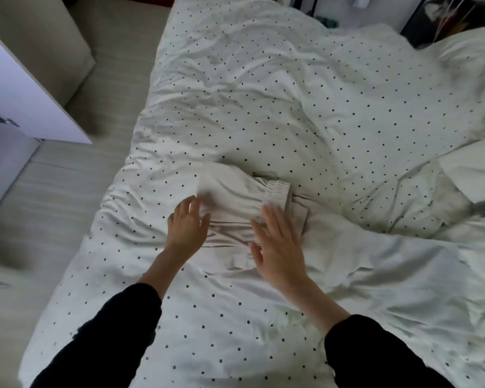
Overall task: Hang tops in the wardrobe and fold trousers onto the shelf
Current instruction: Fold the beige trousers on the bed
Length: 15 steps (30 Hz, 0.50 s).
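Both hands' fingers spread flat on folded trousers [235, 197]; L hand [186, 229] blurred, R hand [277, 245].

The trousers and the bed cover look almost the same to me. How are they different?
The trousers are plain beige; the bed cover is white with small dark dots. The trousers are a small folded bundle with a gathered waistband; the bed cover spreads over the whole bed. Both hands, left hand and right hand, lie open on the trousers. Both are pale, wrinkled cloth.
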Tool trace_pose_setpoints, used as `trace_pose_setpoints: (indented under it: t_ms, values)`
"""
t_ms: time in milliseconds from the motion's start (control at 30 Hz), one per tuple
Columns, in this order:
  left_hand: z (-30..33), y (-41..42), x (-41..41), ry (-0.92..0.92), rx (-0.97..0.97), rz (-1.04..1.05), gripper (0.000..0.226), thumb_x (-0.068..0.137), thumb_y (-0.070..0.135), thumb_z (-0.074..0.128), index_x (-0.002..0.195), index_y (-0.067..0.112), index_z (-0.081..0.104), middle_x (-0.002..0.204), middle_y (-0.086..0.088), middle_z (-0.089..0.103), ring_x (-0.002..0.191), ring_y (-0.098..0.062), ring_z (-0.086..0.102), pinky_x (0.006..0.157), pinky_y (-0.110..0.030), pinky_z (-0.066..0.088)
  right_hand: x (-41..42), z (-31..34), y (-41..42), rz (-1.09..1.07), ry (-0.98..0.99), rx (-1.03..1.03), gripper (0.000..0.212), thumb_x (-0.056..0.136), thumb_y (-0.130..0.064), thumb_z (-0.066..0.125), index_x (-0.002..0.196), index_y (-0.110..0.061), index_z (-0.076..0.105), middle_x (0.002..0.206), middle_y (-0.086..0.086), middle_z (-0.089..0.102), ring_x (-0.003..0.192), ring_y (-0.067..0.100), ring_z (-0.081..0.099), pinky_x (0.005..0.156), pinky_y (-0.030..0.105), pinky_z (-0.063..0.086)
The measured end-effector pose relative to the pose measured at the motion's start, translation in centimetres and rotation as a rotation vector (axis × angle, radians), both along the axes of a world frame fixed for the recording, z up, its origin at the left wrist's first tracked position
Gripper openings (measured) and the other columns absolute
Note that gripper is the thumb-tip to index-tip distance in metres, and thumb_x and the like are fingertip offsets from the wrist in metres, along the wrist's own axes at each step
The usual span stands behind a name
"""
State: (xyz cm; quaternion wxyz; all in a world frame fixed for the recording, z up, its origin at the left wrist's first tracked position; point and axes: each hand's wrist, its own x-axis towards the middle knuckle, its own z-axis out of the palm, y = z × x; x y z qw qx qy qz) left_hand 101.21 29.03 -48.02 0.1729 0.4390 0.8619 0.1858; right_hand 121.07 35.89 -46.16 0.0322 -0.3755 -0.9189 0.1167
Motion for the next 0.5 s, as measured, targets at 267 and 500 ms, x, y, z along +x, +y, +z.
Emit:
trace_pose_setpoints:
  t_ms: [267, 500]
  values:
    - [-3.4, 1.4, -2.4, -0.557, -0.158, 0.199, 0.066, 0.093, 0.041, 0.052, 0.144, 0.006, 0.029, 0.138, -0.012, 0.048, 0.128, -0.027, 0.043, 0.103, -0.033, 0.031, 1.2, -4.8, -0.4, -0.027, -0.242, -0.102, 0.054, 0.088, -0.045, 0.036, 0.132, -0.020, 0.055, 0.147, 0.016, 0.039, 0.135, 0.042, 0.034, 0.102, 0.058, 0.034]
    - [-0.1, 2.4, -3.6, -0.559, -0.129, 0.184, 0.047, 0.066, 0.043, 0.073, 0.091, 0.006, 0.060, 0.084, -0.008, 0.062, 0.093, -0.032, 0.060, 0.070, -0.034, 0.044, 0.2, -4.8, 1.0, -0.012, -0.291, -0.254, 0.059, 0.092, -0.047, 0.031, 0.145, -0.022, 0.037, 0.157, 0.013, 0.015, 0.143, 0.042, 0.013, 0.110, 0.060, 0.024]
